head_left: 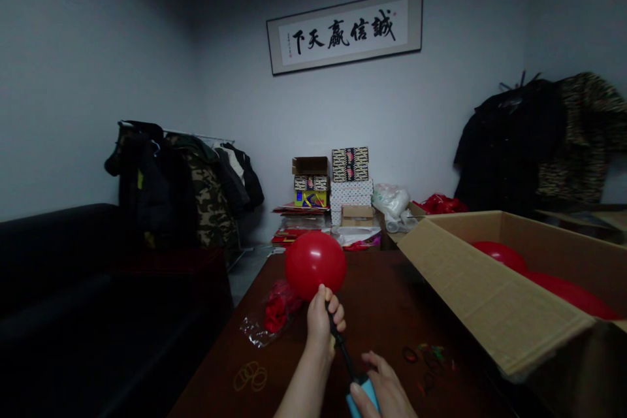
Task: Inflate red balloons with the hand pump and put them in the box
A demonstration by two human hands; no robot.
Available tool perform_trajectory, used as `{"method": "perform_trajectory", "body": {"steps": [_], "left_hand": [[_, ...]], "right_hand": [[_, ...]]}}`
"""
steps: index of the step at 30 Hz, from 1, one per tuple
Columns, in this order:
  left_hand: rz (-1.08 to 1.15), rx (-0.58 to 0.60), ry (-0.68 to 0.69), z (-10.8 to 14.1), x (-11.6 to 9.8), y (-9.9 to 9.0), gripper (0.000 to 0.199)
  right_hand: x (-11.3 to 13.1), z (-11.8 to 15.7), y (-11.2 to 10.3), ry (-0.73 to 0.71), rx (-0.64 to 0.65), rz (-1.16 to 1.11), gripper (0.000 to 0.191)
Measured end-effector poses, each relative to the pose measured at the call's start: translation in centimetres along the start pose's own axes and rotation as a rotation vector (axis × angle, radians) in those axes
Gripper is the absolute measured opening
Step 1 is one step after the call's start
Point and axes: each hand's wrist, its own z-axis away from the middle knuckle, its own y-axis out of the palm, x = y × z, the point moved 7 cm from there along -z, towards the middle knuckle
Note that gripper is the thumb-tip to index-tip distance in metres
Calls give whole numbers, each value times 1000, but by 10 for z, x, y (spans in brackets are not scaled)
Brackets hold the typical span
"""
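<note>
A round, inflated red balloon (315, 264) stands above my left hand (323, 320), whose fingers are closed round its neck and the black end of a hand pump. From there the pump's black shaft (345, 353) slants down to its light blue body (365, 398). My right hand (385, 388) is closed about that blue part, partly cut off by the lower edge of the view. Left of the balloon lies a clear plastic bag (259, 330) with uninflated red balloons (275, 313) in it. Yellowish rubber bands (251, 375) lie nearer on the brown table (392, 300).
An open cardboard box (490, 294) on the right holds large red balloons (563, 290). Several small coloured bands (434, 362) lie beside it on the table. Behind stand stacked boxes (350, 186). A black sofa (73, 300) is at left, near a clothes rack (196, 189).
</note>
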Motion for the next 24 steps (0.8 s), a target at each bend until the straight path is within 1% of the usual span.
{"method": "perform_trajectory", "body": {"steps": [3, 6, 8, 10, 15, 19, 24], "left_hand": [[-25, 44, -25, 6, 9, 8, 53], [-53, 82, -45, 9, 14, 11, 54], [-68, 90, -48, 9, 13, 9, 54], [-83, 88, -52, 9, 12, 5, 53], [-110, 32, -35, 7, 11, -5, 54], [-124, -8, -9, 1, 14, -13, 54], [-163, -57, 47, -13, 9, -27, 50]], "right_hand": [[9, -11, -10, 2, -34, -30, 60], [22, -19, -17, -40, -49, -79, 61], [28, -22, -16, -69, -38, -106, 61], [29, -22, -10, -75, -36, -113, 62], [15, -17, 10, -50, -71, -87, 63], [-1, -11, 24, -6, -84, 0, 65], [-12, -1, 34, 30, -52, 121, 56]]}}
